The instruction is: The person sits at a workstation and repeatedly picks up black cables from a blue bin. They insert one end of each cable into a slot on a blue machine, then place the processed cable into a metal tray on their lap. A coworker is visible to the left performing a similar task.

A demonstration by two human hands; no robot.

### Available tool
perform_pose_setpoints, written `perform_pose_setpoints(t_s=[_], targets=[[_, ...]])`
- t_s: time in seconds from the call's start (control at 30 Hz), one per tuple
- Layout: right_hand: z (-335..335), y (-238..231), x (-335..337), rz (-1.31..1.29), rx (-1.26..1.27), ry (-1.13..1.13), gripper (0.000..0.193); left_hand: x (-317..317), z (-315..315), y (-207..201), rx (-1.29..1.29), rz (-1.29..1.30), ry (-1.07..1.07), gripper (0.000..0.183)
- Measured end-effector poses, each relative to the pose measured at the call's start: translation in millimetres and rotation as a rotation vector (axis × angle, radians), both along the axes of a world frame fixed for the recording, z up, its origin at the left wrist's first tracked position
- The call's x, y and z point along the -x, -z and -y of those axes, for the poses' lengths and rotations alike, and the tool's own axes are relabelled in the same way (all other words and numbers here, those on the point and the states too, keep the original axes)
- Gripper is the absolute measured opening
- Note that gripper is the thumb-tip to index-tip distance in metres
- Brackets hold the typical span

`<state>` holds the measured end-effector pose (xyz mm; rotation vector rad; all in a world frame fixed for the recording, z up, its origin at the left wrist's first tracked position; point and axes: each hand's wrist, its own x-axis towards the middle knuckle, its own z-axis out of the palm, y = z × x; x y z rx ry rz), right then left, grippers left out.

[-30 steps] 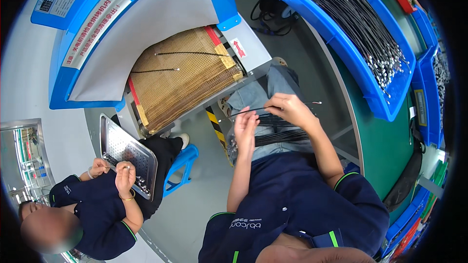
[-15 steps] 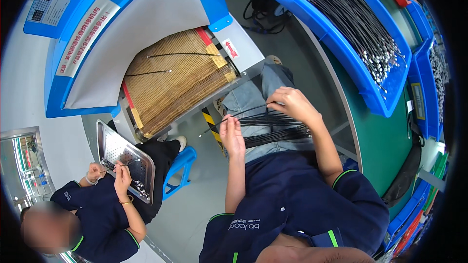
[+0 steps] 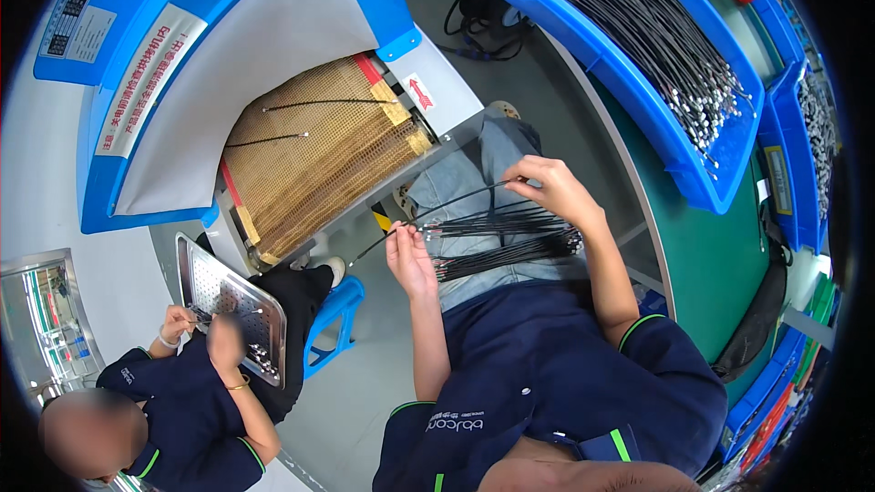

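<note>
Between my two hands runs one thin black cable (image 3: 458,200), slanting up to the right. My left hand (image 3: 412,261) pinches it partway along, and its tip pokes out beyond the fingers to the lower left. At the other end my right hand (image 3: 552,189) grips it between thumb and fingers. Across my thighs lie two bunches of black cables, an upper bunch (image 3: 497,222) and a lower bunch (image 3: 510,256), with small metallic ends. Two more cables, one of them a dark cable (image 3: 328,102), rest on the brown mesh conveyor belt (image 3: 310,159) ahead on the left.
A blue-framed machine (image 3: 392,0) stands over the belt. At right, a blue bin (image 3: 583,46) full of black cables sits on a green table (image 3: 711,260). To my left a co-worker (image 3: 196,401) handles small parts over a metal tray (image 3: 273,296), beside a blue stool (image 3: 337,323).
My left hand has moved left and slightly down, and the cable now stretches longer and straighter between my hands. My right hand has shifted slightly. The view has turned a little.
</note>
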<state>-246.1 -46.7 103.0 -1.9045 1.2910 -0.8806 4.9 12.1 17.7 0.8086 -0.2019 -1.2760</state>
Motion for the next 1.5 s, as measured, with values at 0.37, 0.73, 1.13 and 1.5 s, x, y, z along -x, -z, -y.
perform_pose_setpoints(t_s=[0.37,0.73,1.13,1.5], targets=[[-4,-4,5,0.007,-0.052,-0.075,0.012,0,0,-8,-0.032,0.011,-0.018,0.015],[-4,1,9,-0.021,-0.023,-0.095,0.012,-3,-1,-1,0.000,0.050,0.038,0.017],[8,-11,13,-0.111,0.022,-0.013,0.021,2,8,-6,-0.054,0.071,0.056,0.015],[31,-14,-29,-0.341,0.094,-0.257,0.014,7,16,-14,-0.078,0.064,0.094,0.016]])
